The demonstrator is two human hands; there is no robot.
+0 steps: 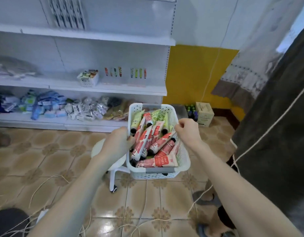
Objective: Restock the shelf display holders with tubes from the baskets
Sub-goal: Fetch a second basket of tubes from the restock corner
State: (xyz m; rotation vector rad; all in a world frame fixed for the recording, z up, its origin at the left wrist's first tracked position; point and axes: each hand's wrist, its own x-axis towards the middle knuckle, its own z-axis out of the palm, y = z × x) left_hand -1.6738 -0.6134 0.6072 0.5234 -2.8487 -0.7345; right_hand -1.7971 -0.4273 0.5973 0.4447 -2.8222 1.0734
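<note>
A white perforated basket [182,161] full of red-and-white and green tubes [154,142] is in front of me, above the floor. My left hand [116,144] grips its left rim. My right hand [188,130] is closed on its right rim. On the middle shelf, two clear display holders [113,72] [138,73] each stand several tubes upright. A smaller white basket [89,77] of packets sits to their left.
A white stool [112,161] stands under the basket's left side. White shelving [79,86] holds packaged goods on the bottom shelf. A cardboard box [204,113] and bottles sit by the yellow wall. Strings lie across the tiled floor. A dark-clothed person [276,134] stands at right.
</note>
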